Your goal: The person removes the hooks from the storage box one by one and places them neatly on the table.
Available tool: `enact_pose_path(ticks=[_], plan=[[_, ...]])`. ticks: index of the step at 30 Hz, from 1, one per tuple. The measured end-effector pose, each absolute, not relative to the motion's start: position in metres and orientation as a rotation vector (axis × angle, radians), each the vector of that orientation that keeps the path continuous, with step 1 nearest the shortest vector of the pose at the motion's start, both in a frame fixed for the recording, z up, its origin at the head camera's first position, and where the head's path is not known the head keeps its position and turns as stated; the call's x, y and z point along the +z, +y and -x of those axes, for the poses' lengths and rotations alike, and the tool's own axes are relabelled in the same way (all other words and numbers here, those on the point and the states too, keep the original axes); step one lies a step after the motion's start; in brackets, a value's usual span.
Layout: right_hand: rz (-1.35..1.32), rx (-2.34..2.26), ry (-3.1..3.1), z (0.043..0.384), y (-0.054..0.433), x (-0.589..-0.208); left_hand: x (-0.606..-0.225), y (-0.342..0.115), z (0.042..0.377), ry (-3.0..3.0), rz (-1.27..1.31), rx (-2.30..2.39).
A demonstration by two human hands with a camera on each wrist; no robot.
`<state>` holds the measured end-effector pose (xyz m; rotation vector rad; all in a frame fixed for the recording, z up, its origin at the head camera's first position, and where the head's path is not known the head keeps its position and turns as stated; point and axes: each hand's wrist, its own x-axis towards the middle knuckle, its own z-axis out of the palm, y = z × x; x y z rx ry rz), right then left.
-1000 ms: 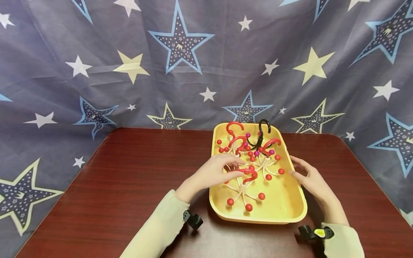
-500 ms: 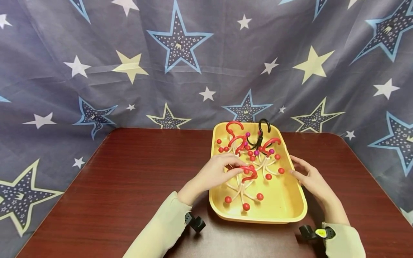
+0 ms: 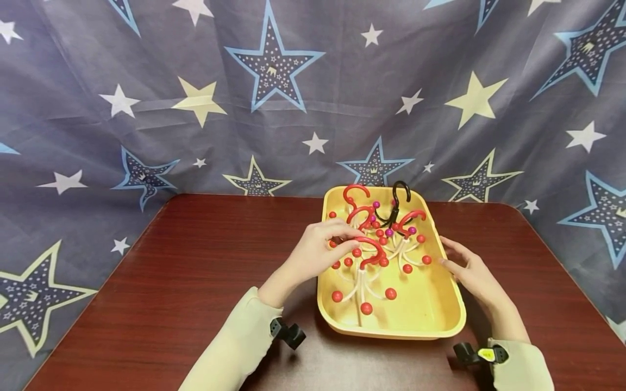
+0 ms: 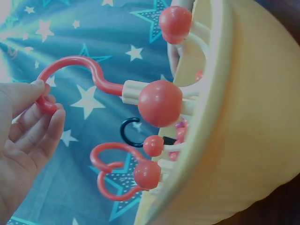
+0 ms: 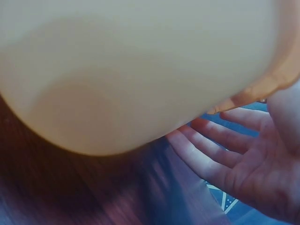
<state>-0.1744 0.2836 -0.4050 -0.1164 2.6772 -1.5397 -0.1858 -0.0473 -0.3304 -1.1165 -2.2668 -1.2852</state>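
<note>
My left hand (image 3: 313,251) pinches the tip of the red hook of a red-and-white claw hanger (image 3: 375,248), thumb against fingers. White arms with red ball ends spread below that hook, just above the tray floor or touching it; I cannot tell which. The hook also shows in the left wrist view, where the hand (image 4: 28,126) holds its end. My right hand (image 3: 471,269) rests against the right wall of the yellow tray (image 3: 425,307), its fingers fairly straight along the outside in the right wrist view.
Several more red-hooked claw hangers (image 3: 402,247) stand toward the back of the tray, beside a black one (image 3: 395,214) with purple balls. The tray sits on a dark red wooden table (image 3: 220,260). A star-patterned curtain (image 3: 195,136) hangs behind.
My left hand has drawn the pinched hanger slightly up and to the left, and its hook and balls have shifted with it. The right hand and tray have stayed put.
</note>
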Motion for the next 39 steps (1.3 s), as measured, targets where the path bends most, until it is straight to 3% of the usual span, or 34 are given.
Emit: enact_pose_path(ticks=[20,39], plan=[[0.19,-1.683,2.499,0.171,0.287,-0.405,-0.296,-0.111,0.216,-2.133,0.852,-1.272],[0.189,-1.721,2.461,0.171,0.286,-0.405,-0.313,-0.147,0.266,-2.195,0.527,-1.196]])
